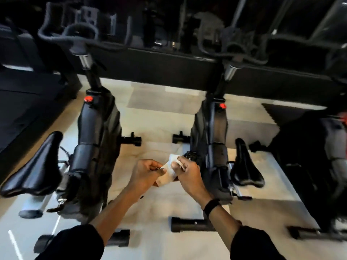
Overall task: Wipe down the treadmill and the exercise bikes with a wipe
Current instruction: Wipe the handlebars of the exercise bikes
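Holding the small white crumpled wipe (171, 166) between them, both hands meet in the gap between two black exercise bikes. The left hand (148, 172) pinches the lower, nearer end of the wipe with thumb and fingers, and the right hand (187, 171) pinches the upper, farther end, so the wipe is stretched a little between the two. It seems they are unfolding or refolding it, but I cannot tell which.

The relation that matters is this: the right black exercise bike (212, 139) stands just beside the right hand, almost touching its knuckles, while the left black exercise bike (95, 139) is well apart from the left hand. Both frames run with their long axis away from the person, from the saddles nearest the body toward the handlebars beyond the hands. The narrow black saddle of the right bike (246, 166) lies to the right of the right hand, behind the frame. The black saddle of the left bike (35, 167) lies far to the left of the left hand.

I judge the right hand is better placed to begin, on the right bike. A treadmill I cannot recognise with certainty in the dark, blurred surroundings.
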